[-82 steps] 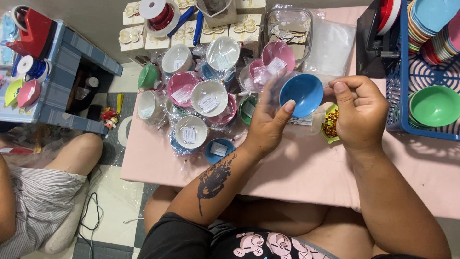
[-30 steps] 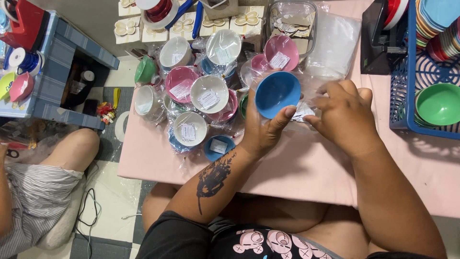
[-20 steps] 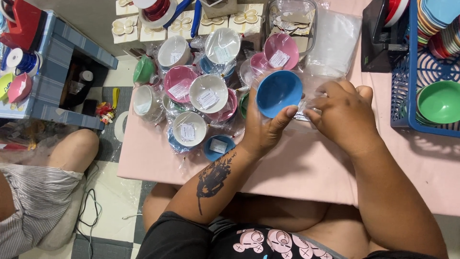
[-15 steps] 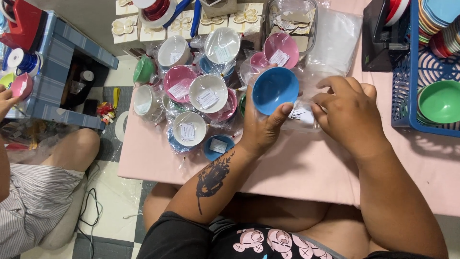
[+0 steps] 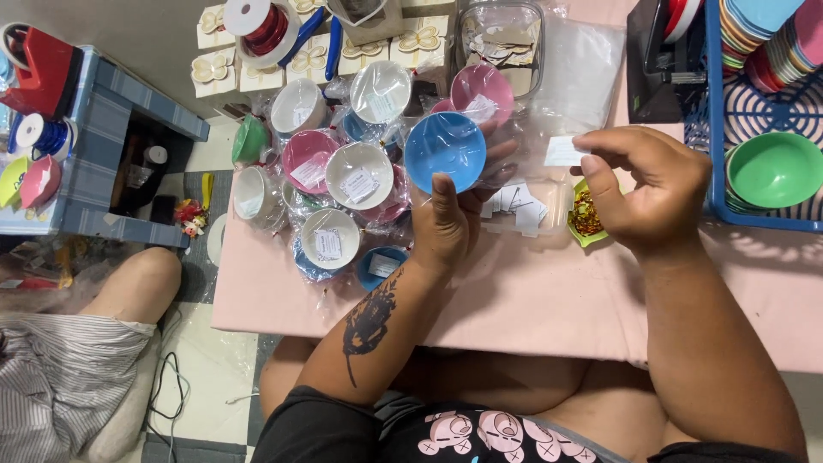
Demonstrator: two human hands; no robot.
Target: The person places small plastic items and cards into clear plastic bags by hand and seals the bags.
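Blue bowl (image 5: pixel 445 151) sits gripped in my left hand (image 5: pixel 453 225); right hand (image 5: pixel 645 187) pinches a white slip (image 5: pixel 566 152) beside it. I'd steady the bowl, then drop the slip in flat.

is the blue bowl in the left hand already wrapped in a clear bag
Yes: the blue bowl sits inside a clear plastic bag that the left hand grips, while the right hand pinches a small white slip.
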